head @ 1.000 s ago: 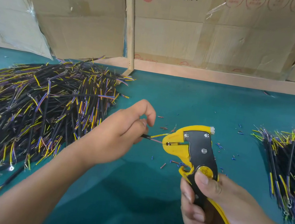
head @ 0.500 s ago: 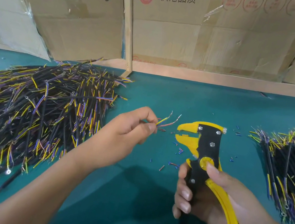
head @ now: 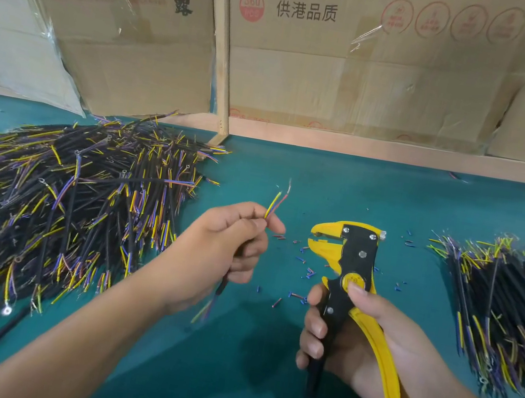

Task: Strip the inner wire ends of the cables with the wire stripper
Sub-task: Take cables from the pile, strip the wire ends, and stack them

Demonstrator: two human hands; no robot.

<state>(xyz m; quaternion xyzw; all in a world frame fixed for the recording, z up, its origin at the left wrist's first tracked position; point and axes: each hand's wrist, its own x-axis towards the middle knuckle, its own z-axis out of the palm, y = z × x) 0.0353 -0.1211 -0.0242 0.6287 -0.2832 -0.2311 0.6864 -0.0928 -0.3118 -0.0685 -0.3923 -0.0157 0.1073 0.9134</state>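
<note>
**Between strips: wire ends clear of the tool**

My left hand (head: 229, 245) pinches one cable (head: 273, 205), inner wires pointing up, just left of the wire stripper (head: 347, 265). My right hand (head: 366, 338) grips its handles, jaws apart and holding nothing. Next: feed an unstripped end squarely into the jaws, then squeeze. Desk (head: 325, 188) carries the piles.

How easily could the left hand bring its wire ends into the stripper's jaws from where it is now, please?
Probably easily. The left hand pinches the cable with the wire ends sticking up, apart from the stripper. The jaws stand open and face that hand, with only bare mat between them.
</note>
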